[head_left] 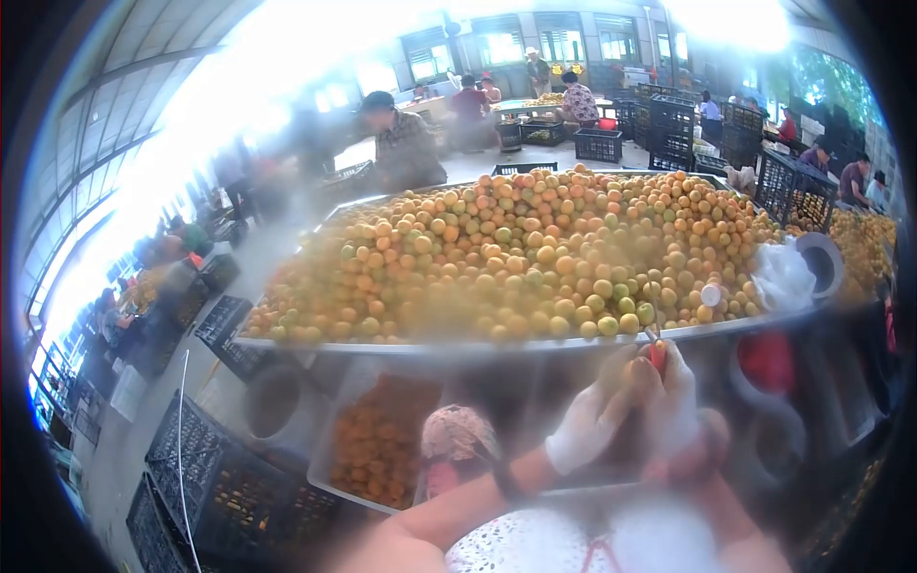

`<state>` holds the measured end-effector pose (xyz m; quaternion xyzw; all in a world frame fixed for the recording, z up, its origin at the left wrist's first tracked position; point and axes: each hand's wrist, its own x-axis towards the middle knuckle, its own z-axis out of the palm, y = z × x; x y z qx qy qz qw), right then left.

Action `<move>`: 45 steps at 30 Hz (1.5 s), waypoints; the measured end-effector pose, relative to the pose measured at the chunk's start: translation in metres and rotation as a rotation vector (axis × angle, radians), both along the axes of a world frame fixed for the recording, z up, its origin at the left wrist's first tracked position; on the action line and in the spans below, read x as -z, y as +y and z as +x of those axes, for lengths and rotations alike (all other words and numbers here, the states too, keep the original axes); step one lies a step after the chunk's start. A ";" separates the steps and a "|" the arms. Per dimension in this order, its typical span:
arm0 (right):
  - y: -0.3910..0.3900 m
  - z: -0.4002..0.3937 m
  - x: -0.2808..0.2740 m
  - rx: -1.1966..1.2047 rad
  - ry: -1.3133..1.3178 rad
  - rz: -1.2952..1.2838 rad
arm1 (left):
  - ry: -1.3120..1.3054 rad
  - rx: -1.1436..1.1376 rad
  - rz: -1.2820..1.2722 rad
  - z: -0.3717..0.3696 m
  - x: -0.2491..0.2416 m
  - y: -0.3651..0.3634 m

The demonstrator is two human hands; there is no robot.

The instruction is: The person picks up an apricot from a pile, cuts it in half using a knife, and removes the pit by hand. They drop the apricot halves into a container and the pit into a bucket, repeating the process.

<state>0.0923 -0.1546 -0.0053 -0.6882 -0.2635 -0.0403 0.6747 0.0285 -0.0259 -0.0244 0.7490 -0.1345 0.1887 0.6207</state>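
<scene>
My left hand (583, 428) and my right hand (674, 393), both in white gloves, meet just below the near edge of a table piled with small round orange-yellow fruit (497, 258). Held in my right hand is a small red-handled tool (657, 354) with a thin metal tip pointing up. The fingers of my left hand are closed beside it. Blur and brownish-yellow stains on the glove tips hide what, if anything, sits between them. A dark band circles my left wrist.
Under the table stands a pale bin (330, 458) with orange pieces in it. Black crates (191, 449) are at lower left. A white plastic bag (785, 277) and a tape-like roll (821, 267) lie at the table's right end. Across the table is a person (406, 148); others work farther back.
</scene>
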 end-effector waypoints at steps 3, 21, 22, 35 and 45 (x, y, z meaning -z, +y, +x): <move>0.004 -0.009 -0.017 0.004 -0.015 -0.003 | 0.076 0.093 -0.324 -0.004 -0.002 -0.010; 0.027 -0.003 -0.017 -0.037 -0.388 -0.173 | 0.560 0.212 -1.200 0.002 -0.003 -0.001; 0.027 0.000 -0.014 0.026 -0.446 -0.150 | 0.403 0.217 -1.134 0.000 -0.007 -0.005; 0.028 -0.017 -0.017 -0.042 -0.642 -0.292 | 0.221 0.293 -1.198 -0.002 0.016 0.020; 0.008 -0.011 -0.001 -0.145 -0.188 0.070 | 0.345 0.264 -0.606 -0.015 0.008 0.037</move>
